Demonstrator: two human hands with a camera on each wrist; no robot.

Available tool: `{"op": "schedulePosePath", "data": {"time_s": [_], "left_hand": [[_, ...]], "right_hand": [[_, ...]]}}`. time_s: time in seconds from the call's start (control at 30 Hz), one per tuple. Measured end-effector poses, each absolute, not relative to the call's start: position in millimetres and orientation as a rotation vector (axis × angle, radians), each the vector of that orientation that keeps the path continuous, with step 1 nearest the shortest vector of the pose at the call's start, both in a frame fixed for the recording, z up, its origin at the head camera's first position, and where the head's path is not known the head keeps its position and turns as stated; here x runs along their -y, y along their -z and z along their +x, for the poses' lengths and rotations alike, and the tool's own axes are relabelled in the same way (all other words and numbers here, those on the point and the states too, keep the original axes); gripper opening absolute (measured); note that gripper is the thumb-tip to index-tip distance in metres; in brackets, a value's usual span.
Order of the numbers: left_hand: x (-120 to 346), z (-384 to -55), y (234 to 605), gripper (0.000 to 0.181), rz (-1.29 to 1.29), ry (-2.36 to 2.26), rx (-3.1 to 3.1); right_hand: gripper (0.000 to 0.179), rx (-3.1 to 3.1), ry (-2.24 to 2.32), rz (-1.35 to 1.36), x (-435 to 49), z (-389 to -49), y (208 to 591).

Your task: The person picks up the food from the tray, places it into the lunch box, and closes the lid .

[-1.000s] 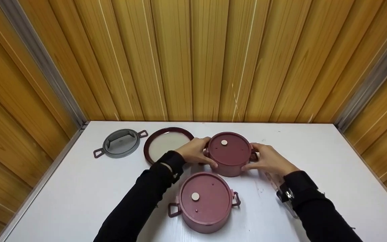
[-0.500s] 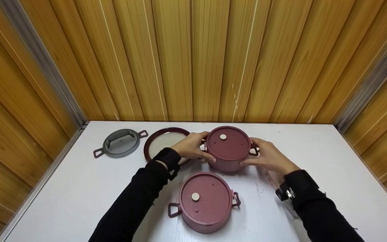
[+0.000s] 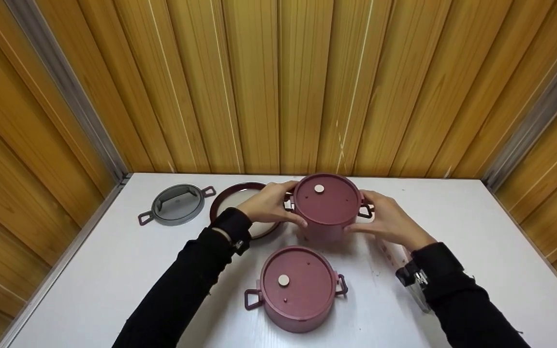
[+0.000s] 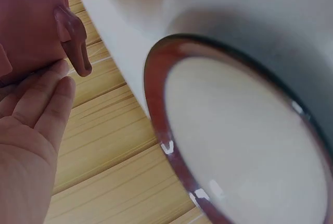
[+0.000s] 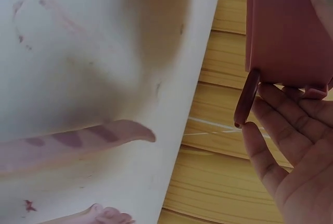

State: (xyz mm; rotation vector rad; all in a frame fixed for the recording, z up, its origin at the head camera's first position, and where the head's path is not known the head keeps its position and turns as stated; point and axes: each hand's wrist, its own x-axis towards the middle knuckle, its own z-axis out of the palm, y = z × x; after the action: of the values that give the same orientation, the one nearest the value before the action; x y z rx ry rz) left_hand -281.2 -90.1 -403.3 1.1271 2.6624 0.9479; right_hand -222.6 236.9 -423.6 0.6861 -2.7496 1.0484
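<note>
Both hands hold a dark red lidded pot (image 3: 328, 203) between them, raised above the white table with its shadow below. My left hand (image 3: 271, 203) grips its left side by the loop handle; the thumb lies along the front wall. On the opposite side, my right hand (image 3: 389, 217) grips the wall near the other handle. The right wrist view shows the pot wall (image 5: 291, 36) with fingers (image 5: 291, 125) under its handle. A second, pinker lidded pot (image 3: 300, 299) stands on the table in front. Behind the left wrist lies a cream plate (image 3: 235, 198) with a dark red rim.
A grey round piece (image 3: 179, 212) with a bridge grip and two maroon side handles lies at the far left. Under the right wrist lies a clear item with reddish marks (image 3: 393, 253). Wood-patterned walls (image 3: 298, 87) enclose the table's back and sides.
The dark red pot has risen off the table and moved slightly back in both hands. The second pot, the plate and the grey piece stay in place.
</note>
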Motion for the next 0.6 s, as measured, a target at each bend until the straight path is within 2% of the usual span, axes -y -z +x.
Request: {"op": "schedulePosePath", "data": {"time_s": [0.23, 0.6], "left_hand": [[103, -267, 389, 0.093, 1.163, -0.957, -2.675], [122, -232, 369, 0.092, 1.175, -0.989, -2.675]], "right_hand": [[0.088, 2.727, -1.069, 0.688, -227, -214, 412], [0.082, 2.677, -1.11, 0.733, -210, -183, 391]]}}
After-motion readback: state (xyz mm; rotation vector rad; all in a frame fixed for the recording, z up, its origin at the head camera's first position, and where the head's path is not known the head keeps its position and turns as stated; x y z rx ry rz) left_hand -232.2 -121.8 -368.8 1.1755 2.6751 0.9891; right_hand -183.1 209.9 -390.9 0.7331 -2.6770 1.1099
